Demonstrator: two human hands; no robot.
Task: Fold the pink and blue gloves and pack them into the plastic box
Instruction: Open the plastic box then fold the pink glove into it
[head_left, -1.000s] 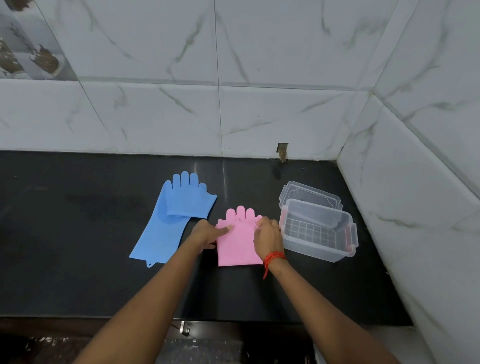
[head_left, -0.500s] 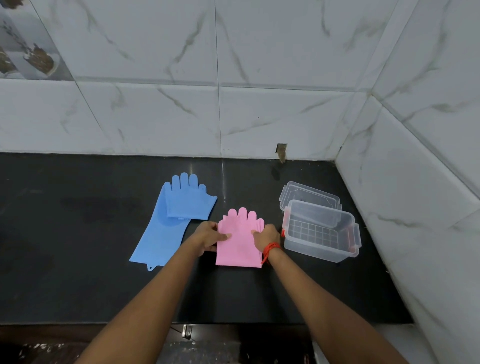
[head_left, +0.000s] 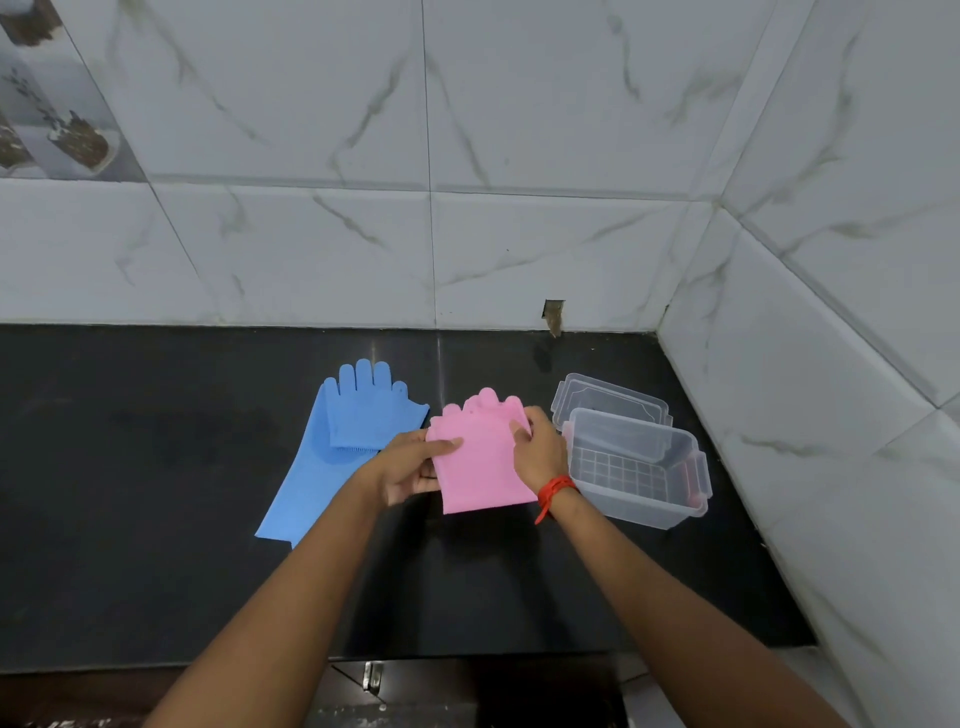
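Both hands, left (head_left: 410, 467) and right (head_left: 537, 451), grip folded pink glove (head_left: 480, 462), no readable writing

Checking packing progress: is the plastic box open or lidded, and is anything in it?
Open and empty. The plastic box shows its bare grid floor; its lid lies behind it on the counter.
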